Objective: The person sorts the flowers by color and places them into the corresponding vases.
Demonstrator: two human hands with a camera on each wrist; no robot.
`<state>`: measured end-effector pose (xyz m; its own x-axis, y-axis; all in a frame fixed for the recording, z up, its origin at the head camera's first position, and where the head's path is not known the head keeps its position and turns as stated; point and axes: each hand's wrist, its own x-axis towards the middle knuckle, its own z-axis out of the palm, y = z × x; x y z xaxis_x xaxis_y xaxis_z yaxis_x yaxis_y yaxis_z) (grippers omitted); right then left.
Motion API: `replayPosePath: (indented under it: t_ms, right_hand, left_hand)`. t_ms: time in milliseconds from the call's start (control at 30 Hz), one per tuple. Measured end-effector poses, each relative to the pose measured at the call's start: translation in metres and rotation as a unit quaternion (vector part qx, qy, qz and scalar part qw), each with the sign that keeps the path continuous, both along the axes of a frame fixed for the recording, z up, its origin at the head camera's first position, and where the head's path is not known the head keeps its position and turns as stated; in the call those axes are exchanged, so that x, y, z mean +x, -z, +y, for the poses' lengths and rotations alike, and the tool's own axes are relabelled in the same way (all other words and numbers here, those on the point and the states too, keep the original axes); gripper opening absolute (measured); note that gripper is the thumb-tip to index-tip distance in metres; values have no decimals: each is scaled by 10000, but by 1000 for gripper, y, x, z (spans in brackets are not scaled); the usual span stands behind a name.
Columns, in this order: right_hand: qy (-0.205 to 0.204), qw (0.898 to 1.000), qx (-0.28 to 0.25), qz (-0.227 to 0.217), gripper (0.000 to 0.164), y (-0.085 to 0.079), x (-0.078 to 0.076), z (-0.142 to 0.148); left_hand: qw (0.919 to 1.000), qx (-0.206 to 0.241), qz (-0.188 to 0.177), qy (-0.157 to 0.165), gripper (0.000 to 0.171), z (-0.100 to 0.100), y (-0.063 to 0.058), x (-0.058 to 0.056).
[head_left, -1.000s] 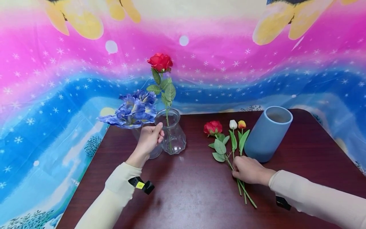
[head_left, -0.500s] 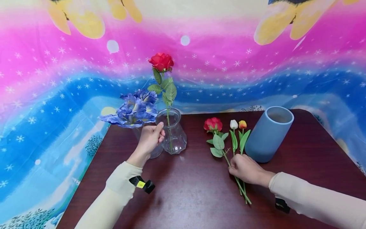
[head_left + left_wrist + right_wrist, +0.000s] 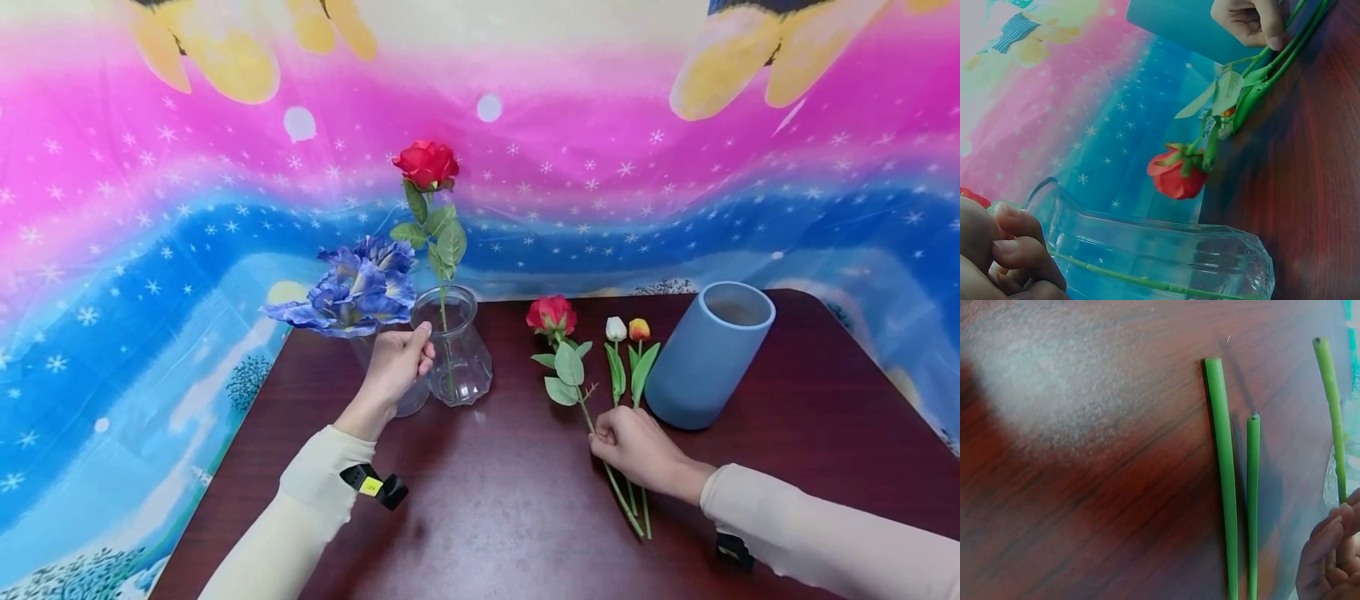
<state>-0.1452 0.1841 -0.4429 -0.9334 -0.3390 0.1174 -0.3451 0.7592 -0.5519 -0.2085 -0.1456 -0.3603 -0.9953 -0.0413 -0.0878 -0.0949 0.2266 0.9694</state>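
Note:
My right hand [image 3: 636, 450] pinches the stem of a red rose [image 3: 552, 315] and holds it slightly above the table. A white tulip [image 3: 616, 328] and an orange-yellow tulip [image 3: 639, 329] lie under that hand. In the right wrist view the rose stem [image 3: 1332, 400] is apart from the two tulip stems [image 3: 1225, 450]. My left hand [image 3: 397, 367] hovers with curled fingers before a clear glass vase [image 3: 465, 367] in which another red rose [image 3: 426, 164] stands. Nothing shows in its grasp; its palm is hidden. Blue irises [image 3: 356, 287] stand just behind it.
A tall blue-grey vase [image 3: 705, 367] stands at the right, its mouth up. A second glass container [image 3: 411, 400], partly hidden by my left hand, stands below the irises. A patterned cloth [image 3: 570, 192] hangs behind the dark wooden table [image 3: 480, 525].
My right hand has moved slightly left with the rose, drawing it away from the two tulips. The rose stem's lower end has shifted left. My left hand has stayed in place.

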Motion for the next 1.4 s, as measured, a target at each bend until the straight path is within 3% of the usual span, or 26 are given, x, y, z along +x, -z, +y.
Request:
replayPosePath:
  t_ms: [600, 1033, 1400]
  right_hand:
    - [120, 9957, -576, 717, 37, -12, 1, -10]
    - [165, 9813, -1194, 1500, 38, -25, -2, -15]
    - [288, 9729, -1407, 1813, 34, -44, -10, -14]
  left_hand:
    - [10000, 21, 38, -54, 48, 0, 2, -1]
    - [10000, -3, 74, -40, 48, 1, 0, 0]
    - [9999, 40, 138, -29, 49, 0, 1, 0]
